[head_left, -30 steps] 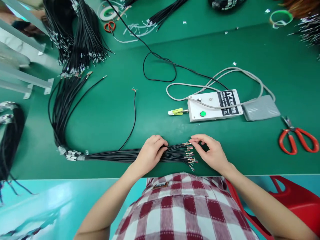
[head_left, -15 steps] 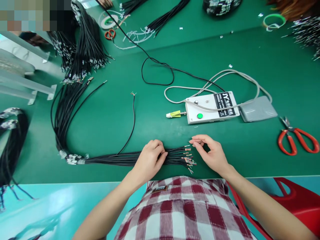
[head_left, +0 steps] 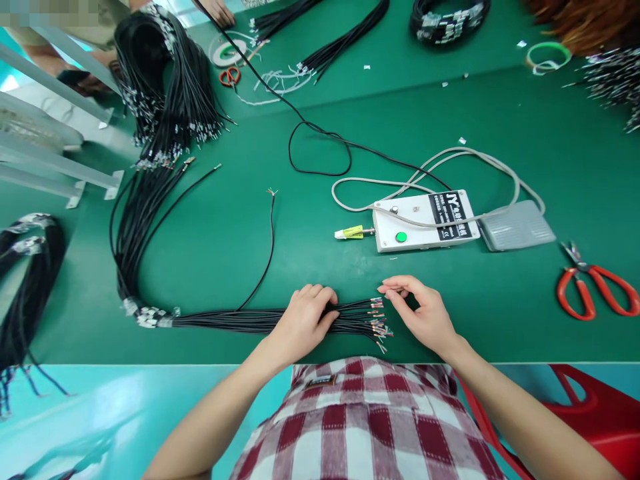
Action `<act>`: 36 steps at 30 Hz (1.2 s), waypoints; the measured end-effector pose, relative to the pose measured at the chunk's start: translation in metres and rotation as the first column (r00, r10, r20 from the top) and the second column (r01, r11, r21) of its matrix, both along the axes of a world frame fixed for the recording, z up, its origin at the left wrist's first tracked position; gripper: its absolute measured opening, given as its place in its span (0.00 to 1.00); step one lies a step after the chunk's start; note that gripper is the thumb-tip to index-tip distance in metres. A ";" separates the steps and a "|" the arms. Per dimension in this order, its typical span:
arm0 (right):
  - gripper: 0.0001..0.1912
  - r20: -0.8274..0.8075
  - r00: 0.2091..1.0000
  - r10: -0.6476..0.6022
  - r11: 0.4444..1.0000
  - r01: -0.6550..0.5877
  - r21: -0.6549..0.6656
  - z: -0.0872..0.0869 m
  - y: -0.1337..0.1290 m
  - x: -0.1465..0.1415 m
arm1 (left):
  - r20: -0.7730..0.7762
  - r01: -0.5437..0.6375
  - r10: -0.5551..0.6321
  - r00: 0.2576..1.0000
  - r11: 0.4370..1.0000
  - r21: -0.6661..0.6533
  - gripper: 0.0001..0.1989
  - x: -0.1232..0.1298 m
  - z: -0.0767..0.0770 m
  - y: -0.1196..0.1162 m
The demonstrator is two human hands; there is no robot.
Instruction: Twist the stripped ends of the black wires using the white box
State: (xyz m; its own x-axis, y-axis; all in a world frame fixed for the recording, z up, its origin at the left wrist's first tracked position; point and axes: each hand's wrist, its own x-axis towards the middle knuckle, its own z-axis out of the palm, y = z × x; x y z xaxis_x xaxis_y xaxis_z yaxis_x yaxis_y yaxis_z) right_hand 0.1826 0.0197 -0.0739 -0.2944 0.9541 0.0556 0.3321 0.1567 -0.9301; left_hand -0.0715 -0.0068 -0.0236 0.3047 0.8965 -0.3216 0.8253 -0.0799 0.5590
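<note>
A bundle of black cables (head_left: 225, 321) lies along the front of the green table, its stripped ends (head_left: 380, 327) fanning out to the right in thin coloured wires. My left hand (head_left: 307, 319) is curled over the bundle near those ends, thumb and forefinger closed on some of the cables. Just beyond the upper wire ends, my right hand (head_left: 421, 308) has thumb and fingertips pinched together. Whether a fine wire is between them is too small to tell. One single cable (head_left: 270, 247) bends away from the bundle, its wires splayed.
Behind my hands sits a white control box (head_left: 425, 220) with a green button, joined to a grey foot pedal (head_left: 517, 225). Red-handled pliers (head_left: 583, 267) lie at right. More cable bundles (head_left: 185, 87) are at the back left, near another person's hand (head_left: 216, 12).
The view has shifted slightly, so the table items appear lower. My left hand stays on the bundle; the fingertips of my right hand have drawn closer together beside the upper wire ends.
</note>
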 end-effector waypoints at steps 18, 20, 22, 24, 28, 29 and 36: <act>0.11 0.202 0.974 0.102 0.985 -0.127 0.117 0.011 -0.012 -0.008 | 0.432 -0.184 0.134 0.892 0.980 0.076 0.03 0.027 0.019 0.005; 0.10 0.208 0.969 0.136 0.981 -0.161 0.112 0.014 -0.018 -0.009 | 0.476 -0.216 0.146 0.867 0.972 0.095 0.04 0.033 0.022 0.006; 0.08 0.204 0.951 0.231 0.966 -0.249 0.066 0.019 -0.020 -0.007 | 0.530 -0.275 0.213 0.821 0.961 0.039 0.07 0.034 0.022 0.005; 0.07 0.238 0.912 0.335 0.935 -0.353 0.033 0.025 -0.016 -0.005 | 0.577 -0.312 0.294 0.762 0.947 -0.071 0.08 0.034 0.020 0.003; 0.07 0.283 0.937 0.205 0.965 -0.242 0.104 0.038 0.003 -0.007 | 0.615 -0.332 0.374 0.694 0.925 -0.187 0.12 0.032 0.015 -0.002; 0.06 0.241 0.960 0.143 0.978 -0.173 0.112 0.041 0.007 -0.009 | 0.618 -0.338 0.383 0.687 0.921 -0.194 0.13 0.032 0.014 -0.003; 0.06 -0.116 0.993 -0.009 1.000 0.006 -0.030 0.057 0.017 -0.035 | 0.617 -0.353 0.366 0.696 0.924 -0.150 0.13 0.034 0.016 -0.003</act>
